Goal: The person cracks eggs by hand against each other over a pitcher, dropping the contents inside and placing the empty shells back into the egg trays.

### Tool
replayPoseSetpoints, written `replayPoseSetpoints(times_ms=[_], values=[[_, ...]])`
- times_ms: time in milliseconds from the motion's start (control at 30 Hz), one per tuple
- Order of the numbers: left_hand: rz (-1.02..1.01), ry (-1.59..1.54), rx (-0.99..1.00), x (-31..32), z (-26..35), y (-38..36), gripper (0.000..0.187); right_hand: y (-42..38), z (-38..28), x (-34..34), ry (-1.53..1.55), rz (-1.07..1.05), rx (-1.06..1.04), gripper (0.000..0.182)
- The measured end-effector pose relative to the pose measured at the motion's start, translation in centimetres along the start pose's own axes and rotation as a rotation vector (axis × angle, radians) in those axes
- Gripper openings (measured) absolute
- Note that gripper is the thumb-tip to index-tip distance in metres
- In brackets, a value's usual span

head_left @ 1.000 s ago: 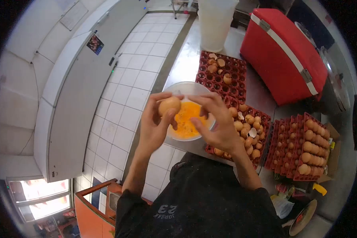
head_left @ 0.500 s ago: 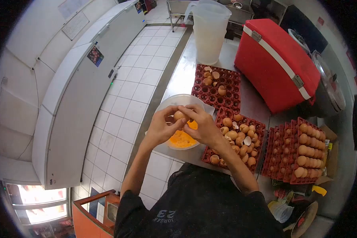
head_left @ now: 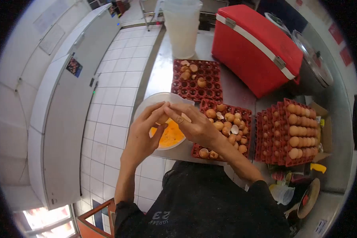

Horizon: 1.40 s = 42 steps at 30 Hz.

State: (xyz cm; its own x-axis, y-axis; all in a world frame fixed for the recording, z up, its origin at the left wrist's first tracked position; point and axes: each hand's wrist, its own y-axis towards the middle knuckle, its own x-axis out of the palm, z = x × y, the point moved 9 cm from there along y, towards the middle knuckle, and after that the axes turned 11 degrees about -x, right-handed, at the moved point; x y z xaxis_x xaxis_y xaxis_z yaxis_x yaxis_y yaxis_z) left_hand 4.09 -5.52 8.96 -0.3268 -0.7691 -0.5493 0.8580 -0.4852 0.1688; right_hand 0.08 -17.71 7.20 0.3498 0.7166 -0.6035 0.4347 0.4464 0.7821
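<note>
A brown egg (head_left: 162, 118) is held between my two hands above a translucent plastic bowl (head_left: 162, 95). Curled round the egg's left side is my left hand (head_left: 142, 129), closed, its fingertips at the top. From the other side my right hand (head_left: 194, 122) is closed on it too, with fingers overlapping most of the shell. Bright orange-yellow beaten-looking egg liquid (head_left: 168, 135) lies in the bowl below. Beside my right hand, a red egg tray (head_left: 242, 113) carries a heap of cracked brown shells (head_left: 229, 126).
Another red tray (head_left: 194, 93) with several shells lies behind the bowl. A stack of trays with whole eggs (head_left: 301, 131) stands right. Further back are a tall translucent jug (head_left: 181, 29) and a red cooler box (head_left: 258, 47). A white chest freezer (head_left: 67, 119) lines the left wall.
The camera view has turned, so the counter things appear further left. My fingers now cover more of the egg, which remains between both hands over the bowl.
</note>
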Motion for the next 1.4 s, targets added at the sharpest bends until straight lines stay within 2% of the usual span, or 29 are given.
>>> replayPoseSetpoints(times_ms=[100, 133, 200, 233, 300, 333, 400, 433, 500, 533, 600, 667, 733, 767, 800, 833, 867, 933, 1033, 1167, 1300, 1367, 1400], values=[[-0.047, -0.02, -0.084, 4.1, -1.7, -0.6, 0.06, -3.4, 0.4, -0.9, 0.031, -0.032, 0.117, 0.067], [0.028, 0.022, 0.034, 5.4, -1.0, -1.2, 0.06, -4.6, -0.3, -1.6, 0.021, -0.036, 0.12, 0.067], [0.013, -0.118, -0.058, 8.7, -1.3, -2.1, 0.06, -7.7, 0.0, -3.2, 0.101, 0.007, 0.359, 0.064], [0.013, -0.127, -0.057, 10.7, -1.2, -2.3, 0.06, -8.6, -0.7, -4.1, 0.096, -0.001, 0.36, 0.064], [-0.047, -0.485, -0.224, 15.5, -2.8, -2.6, 0.06, -11.0, -0.3, -6.5, 0.018, 0.004, 0.555, 0.06], [-0.044, -0.495, -0.232, 17.1, -2.9, -2.2, 0.06, -11.8, 0.0, -6.8, 0.021, -0.009, 0.558, 0.06], [-0.055, -0.443, -0.151, 19.7, -2.6, -0.4, 0.055, -14.1, 1.9, -7.5, -0.076, -0.03, 0.663, 0.061], [-0.059, -0.447, -0.154, 21.1, -3.6, 0.6, 0.055, -15.0, 3.1, -7.1, 0.012, -0.094, 0.767, 0.062], [0.121, -0.068, 0.073, 22.1, -3.9, 1.9, 0.048, -17.7, 4.5, -7.1, -0.093, -0.152, 0.797, 0.061], [0.126, -0.069, 0.082, 22.4, -4.7, 1.9, 0.048, -19.3, 5.8, -7.3, -0.199, -0.209, 0.811, 0.06], [0.097, -0.044, 0.038, 22.3, -6.8, 0.6, 0.048, -22.4, 6.4, -9.1, -0.235, -0.182, 0.822, 0.056], [0.037, -0.073, -0.015, 21.5, -8.5, -1.7, 0.049, -27.8, 6.2, -13.2, -0.375, 0.044, 1.168, 0.046], [0.01, -0.121, -0.153, 20.9, -11.0, -4.2, 0.052, -37.0, 6.5, -14.3, -0.357, 0.137, 1.476, 0.046], [0.01, -0.12, -0.151, 21.3, -11.9, -5.7, 0.052, -41.1, 6.2, -13.7, -0.255, 0.087, 1.682, 0.05], [-0.004, -0.12, -0.259, 22.3, -14.3, -7.1, 0.056, -44.4, 5.6, -12.6, -0.144, 0.03, 1.883, 0.057], [-0.017, -0.12, -0.37, 22.8, -16.0, -7.7, 0.059, -45.9, 5.5, -11.7, -0.14, 0.027, 1.88, 0.057], [-0.016, -0.117, -0.377, 22.8, -16.1, -7.8, 0.059, -47.8, 5.0, -10.4, -0.054, 0.081, 1.927, 0.062], [-0.168, -0.124, -0.558, 24.2, -17.0, -8.9, 0.064, -49.3, 3.6, -9.0, 0.06, 0.216, 1.978, 0.069], [-0.18, -0.289, -0.599, 23.8, -16.5, -8.4, 0.066, -49.3, 2.8, -8.8, 0.052, 0.467, 1.891, 0.073], [-0.163, -0.302, -0.561, 22.3, -14.3, -7.9, 0.064, -48.0, 2.7, -9.7, 0.062, 0.64, 1.799, 0.08], [-0.119, -0.306, -0.467, 20.5, -10.8, -6.5, 0.066, -45.7, 4.9, -13.0, 0.108, 0.681, 1.681, 0.079], [-0.104, -0.315, -0.431, 19.9, -8.4, -5.3, 0.068, -39.7, 6.2, -14.4, 0.059, 0.646, 1.67, 0.079], [-0.07, -0.173, -0.382, 19.3, -7.0, -4.1, 0.069, -36.9, 7.4, -15.2, 0.014, 0.616, 1.656, 0.079]])
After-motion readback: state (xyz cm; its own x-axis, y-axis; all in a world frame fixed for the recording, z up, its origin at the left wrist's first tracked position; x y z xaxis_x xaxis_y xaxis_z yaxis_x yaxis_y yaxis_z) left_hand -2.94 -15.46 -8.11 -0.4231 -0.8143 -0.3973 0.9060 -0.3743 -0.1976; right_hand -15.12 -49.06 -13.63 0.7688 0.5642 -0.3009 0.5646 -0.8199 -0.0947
